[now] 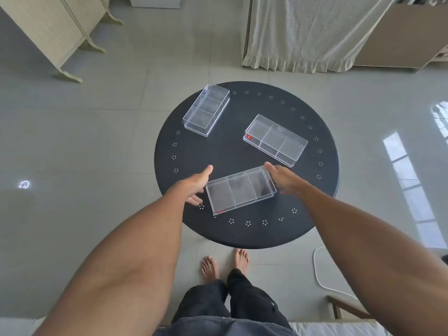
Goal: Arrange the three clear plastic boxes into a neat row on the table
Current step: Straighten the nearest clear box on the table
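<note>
Three clear plastic boxes with inner dividers lie scattered at different angles on a round black table. The near box sits slanted close to the front edge. My left hand is at its left end, fingers spread, thumb pointing up. My right hand is at its right end, fingers apart, touching or nearly touching the corner. Neither hand has closed around it. A second box with a red sticker lies at the right. The third box lies at the back left, partly over the table's rim.
The table stands on a grey tiled floor. A pale wooden cabinet is at the back left, a cream curtain at the back right. A white cable lies on the floor at the right. My bare feet are under the near rim.
</note>
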The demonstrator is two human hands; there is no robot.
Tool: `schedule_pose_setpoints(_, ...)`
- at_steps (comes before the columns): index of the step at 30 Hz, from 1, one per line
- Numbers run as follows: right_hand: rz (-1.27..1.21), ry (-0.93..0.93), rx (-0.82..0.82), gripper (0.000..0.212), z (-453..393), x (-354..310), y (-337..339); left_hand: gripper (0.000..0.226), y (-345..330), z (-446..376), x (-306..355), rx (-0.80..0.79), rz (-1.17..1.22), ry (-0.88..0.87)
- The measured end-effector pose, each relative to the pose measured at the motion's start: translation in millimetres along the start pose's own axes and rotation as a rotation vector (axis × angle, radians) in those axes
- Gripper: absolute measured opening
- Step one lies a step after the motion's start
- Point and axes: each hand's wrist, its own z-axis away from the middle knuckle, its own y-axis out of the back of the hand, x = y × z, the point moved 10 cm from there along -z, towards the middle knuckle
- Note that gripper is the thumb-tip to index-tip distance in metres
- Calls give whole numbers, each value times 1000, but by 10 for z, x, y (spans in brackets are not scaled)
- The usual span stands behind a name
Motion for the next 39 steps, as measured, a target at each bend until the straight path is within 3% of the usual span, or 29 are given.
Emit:
schedule_pose_setpoints(3,-188,-59,-67,75,12,21,-52,97,-70,15,10,-42,266,23)
schedule_pose_setpoints(9,-392,-127,-137,80,-68,130,-44,97,-105,-163,-158,-66,502,86)
schedule_pose_setpoints(14,-381,-150,-164,75,-141,182,-64,101,-120,-228,-244,-91,651,99)
schedule_pose_setpoints(26,-417,-164,-176,64,-210,197,-61,104,-55,-276,-190,-97,759,77)
schedule_pose_setpoints(39,-772,-43,-94,52,-181,-53,150,95,331,-217,207,-42,956,-190)
